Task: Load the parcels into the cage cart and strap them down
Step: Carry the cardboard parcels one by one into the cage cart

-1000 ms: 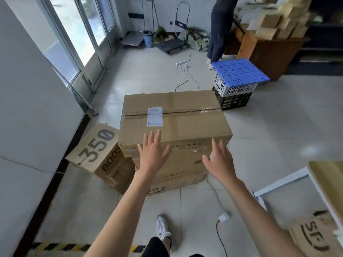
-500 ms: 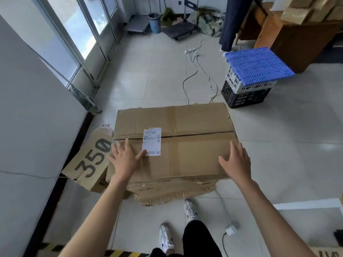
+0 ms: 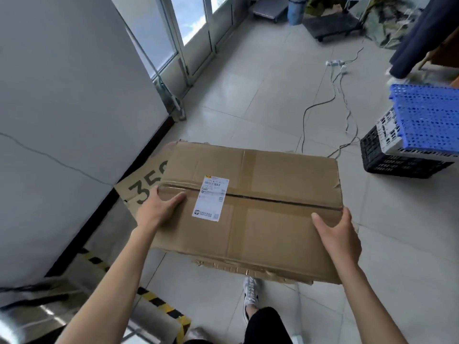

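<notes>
A large taped cardboard box (image 3: 268, 202) with a white shipping label (image 3: 210, 198) fills the middle of the view, resting on another cardboard box whose torn edge (image 3: 248, 268) shows below it. My left hand (image 3: 156, 209) wraps the box's left edge, thumb on top. At the right edge, my right hand (image 3: 340, 234) presses against the box with its fingers over the side. Behind the left edge lies a cardboard box printed "350" (image 3: 141, 187). No cage cart or strap is in view.
A grey wall (image 3: 62, 108) stands close on the left. A metal ramp with yellow-black tape (image 3: 159, 304) lies at lower left. Stacked crates topped by a blue one (image 3: 419, 130) sit right. Cables (image 3: 330, 95) cross the floor; a flat trolley (image 3: 335, 23) and a person's legs (image 3: 419, 38) are behind.
I have stepped closer and my hands went from hovering over the box to gripping its left and right edges. The view tilted down and right.
</notes>
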{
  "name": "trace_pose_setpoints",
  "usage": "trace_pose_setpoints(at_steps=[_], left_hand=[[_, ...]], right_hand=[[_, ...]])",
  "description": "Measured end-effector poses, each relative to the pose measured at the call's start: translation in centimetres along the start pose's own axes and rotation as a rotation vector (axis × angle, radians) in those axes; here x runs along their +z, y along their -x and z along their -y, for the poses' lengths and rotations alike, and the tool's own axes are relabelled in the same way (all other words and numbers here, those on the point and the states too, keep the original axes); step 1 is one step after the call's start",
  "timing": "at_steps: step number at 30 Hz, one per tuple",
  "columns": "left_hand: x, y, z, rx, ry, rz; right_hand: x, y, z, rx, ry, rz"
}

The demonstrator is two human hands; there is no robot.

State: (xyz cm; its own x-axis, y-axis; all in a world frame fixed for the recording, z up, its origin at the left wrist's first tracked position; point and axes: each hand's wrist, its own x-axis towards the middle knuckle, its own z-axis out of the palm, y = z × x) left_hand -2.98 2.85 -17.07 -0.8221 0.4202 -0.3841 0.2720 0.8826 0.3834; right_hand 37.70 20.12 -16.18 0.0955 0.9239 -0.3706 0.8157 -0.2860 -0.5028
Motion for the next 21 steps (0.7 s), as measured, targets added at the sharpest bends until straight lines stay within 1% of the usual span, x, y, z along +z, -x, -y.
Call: trace_pose_setpoints(at_steps=[4, 7, 9, 12, 15, 18, 21], left_hand=[[-3.6, 1.8, 5.0, -0.132, 0.061, -0.098], [-7.3, 4.5, 10.9, -0.250, 0.138, -0.222], [-10.0, 7.4, 15.6, -0.316, 0.180, -0.321], [-14.0, 13.8, 23.8, -0.453, 0.240, -0.484], [-16.9, 21.4, 32.1, -0.614, 0.276, -0.592], [-18.5, 29.6, 39.7, -0.761, 0.315, -0.667], [-18.8, 37.3, 46.8, -0.887, 0.344, -0.709]], right_hand=[[1.6, -0.1, 5.7, -0.170, 0.061, 0.059], [4.7, 2.2, 10.7, -0.319, 0.090, 0.133], [7.2, 4.9, 13.9, -0.422, 0.084, 0.210], [11.6, 11.3, 18.1, -0.591, 0.085, 0.366], [15.7, 19.5, 20.1, -0.728, 0.063, 0.516], [19.3, 28.1, 19.7, -0.851, 0.106, 0.637], [22.8, 36.1, 17.8, -0.958, 0.166, 0.717]])
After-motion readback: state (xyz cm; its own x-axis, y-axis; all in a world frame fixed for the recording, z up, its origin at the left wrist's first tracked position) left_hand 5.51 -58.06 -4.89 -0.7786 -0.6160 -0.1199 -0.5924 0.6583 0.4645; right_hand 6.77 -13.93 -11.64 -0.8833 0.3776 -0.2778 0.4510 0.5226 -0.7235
